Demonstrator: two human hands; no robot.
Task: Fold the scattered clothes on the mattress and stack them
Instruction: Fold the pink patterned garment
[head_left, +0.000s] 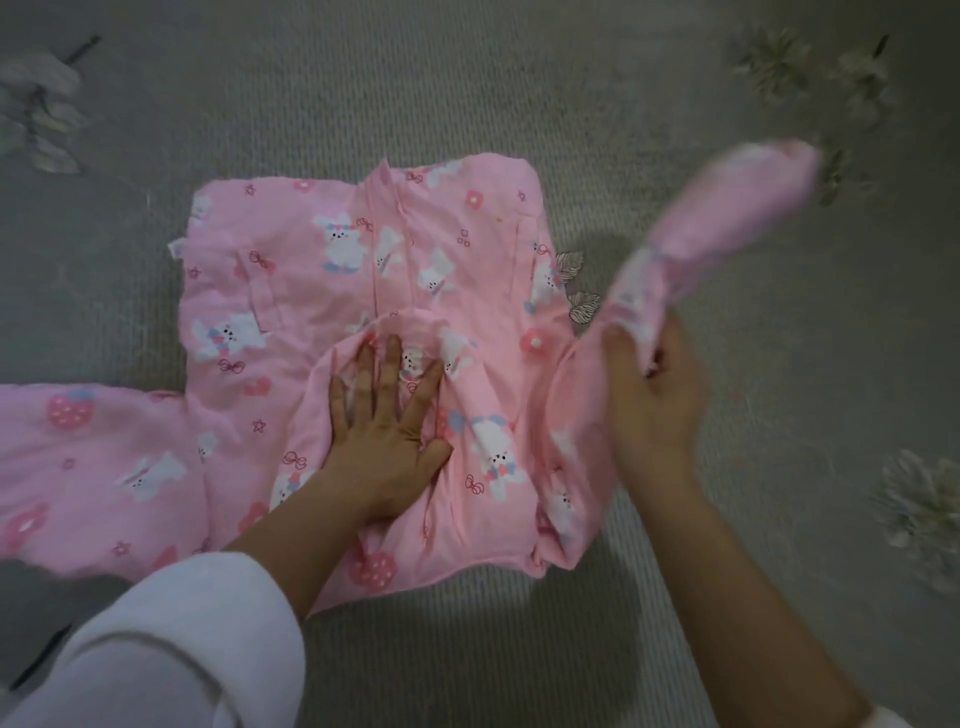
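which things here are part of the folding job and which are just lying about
Job: pink bunny-print cloth top; its raised sleeve, gripped by the right hand; left hand pressing flat on the top; grey ribbed mattress cover under it.
Lying about: thin dark streak at lower left, unclear whether object or print.

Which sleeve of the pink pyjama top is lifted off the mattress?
The right sleeve: the right hand grips it and holds it up in the air. The left sleeve lies flat on the mattress.
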